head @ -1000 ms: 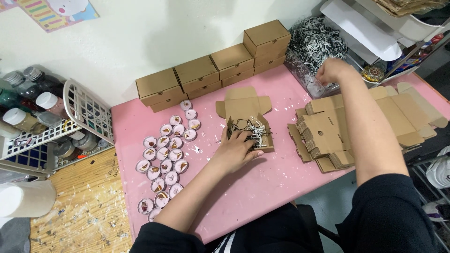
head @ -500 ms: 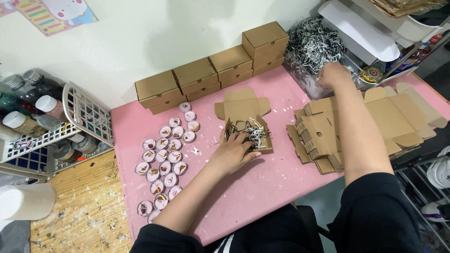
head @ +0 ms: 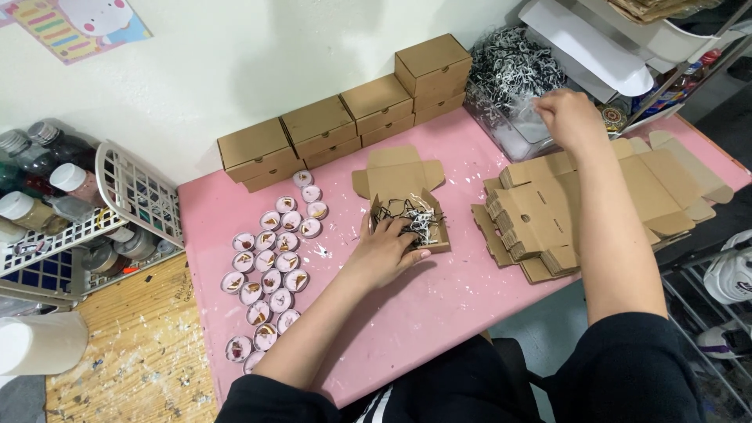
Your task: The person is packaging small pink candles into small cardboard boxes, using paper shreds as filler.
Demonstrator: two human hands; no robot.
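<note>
Pink table [head: 439, 313] | flat cardboard blanks [head: 548, 211] stacked right | open box [head: 407, 211] mid-table, shredded paper inside | left hand [head: 384, 254] fingers curled on box's front edge | right hand [head: 568, 117] over shred tub [head: 513, 78], grip unclear

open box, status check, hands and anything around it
Left hand steadying open box, shred inside. Right hand at shred tub. Flat boxes to the right, small tins to the left.

under the left hand [head: 385, 252] sits an open box [head: 407, 205] of matt brown cardboard holding crinkled black-and-white paper shred, on a smooth pink table [head: 439, 305] flecked white, while the right hand [head: 570, 117] touches a clear glossy plastic tub [head: 501, 129] beside flat matt cardboard blanks [head: 548, 211].
</note>
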